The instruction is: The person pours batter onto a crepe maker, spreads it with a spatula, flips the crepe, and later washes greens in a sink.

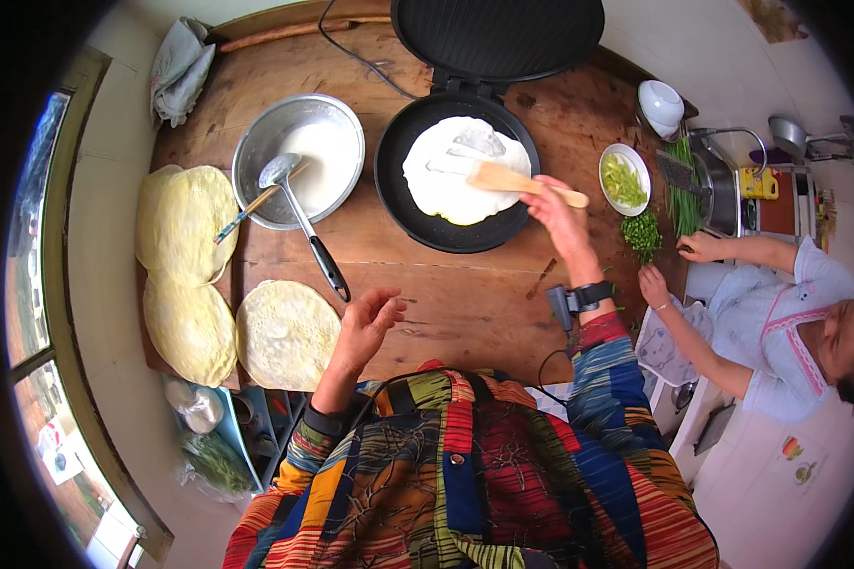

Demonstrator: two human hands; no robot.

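Note:
My right hand [559, 217] grips the handle of a wooden spatula [502, 179]. The blade lies on a white sheet of batter [455, 188], which spreads over the round black electric griddle [462, 245]. Batter is streaked thin near the blade, and its lower edge looks yellowish. Empty, with fingers loosely curled and apart, my left hand [367, 323] hovers by the table's front edge. Just beyond it is the black handle of a steel ladle [299, 195]. The ladle and some chopsticks [252, 212] rest across a metal bowl of white batter [327, 167].
Several cooked flatbreads [188, 224] lie at left, one [288, 334] beside my left forearm. The griddle's lid [498, 35] stands raised behind. At right, another person's hands [697, 247] are near chopped green herbs [641, 235], a white bowl of sliced vegetable [625, 179] and a cleaver [682, 173].

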